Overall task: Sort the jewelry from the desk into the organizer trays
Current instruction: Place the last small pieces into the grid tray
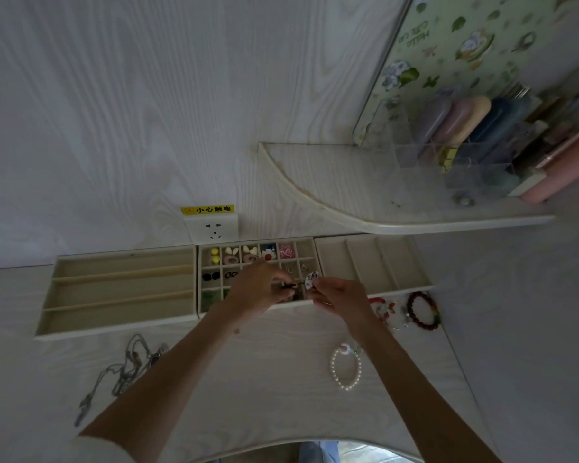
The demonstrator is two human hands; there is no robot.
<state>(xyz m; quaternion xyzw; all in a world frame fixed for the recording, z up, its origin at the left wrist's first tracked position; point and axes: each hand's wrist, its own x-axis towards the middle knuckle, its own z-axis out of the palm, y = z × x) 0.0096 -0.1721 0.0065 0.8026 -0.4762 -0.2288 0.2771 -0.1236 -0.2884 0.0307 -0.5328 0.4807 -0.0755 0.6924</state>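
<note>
Three cream organizer trays stand in a row at the back of the desk: a long-slot tray [121, 315] on the left, a small-grid tray [305, 249] in the middle holding several earrings and charms, and a wide-slot tray [365, 262] on the right. My left hand [254, 289] hovers over the grid tray, pinching a small dark piece [290, 286]. My right hand [338, 297] pinches a white patterned round charm [312, 280] just beside it. On the desk lie a pearl bracelet [345, 367], a dark red bead bracelet [423, 311], a red-and-white bracelet [383, 309] and silver chain necklaces [127, 369].
A wall socket [212, 228] with a yellow warning label sits behind the grid tray. A curved shelf [348, 198] at the upper right carries a clear acrylic organizer [455, 155] with cosmetics. The desk's right edge runs just past the bracelets.
</note>
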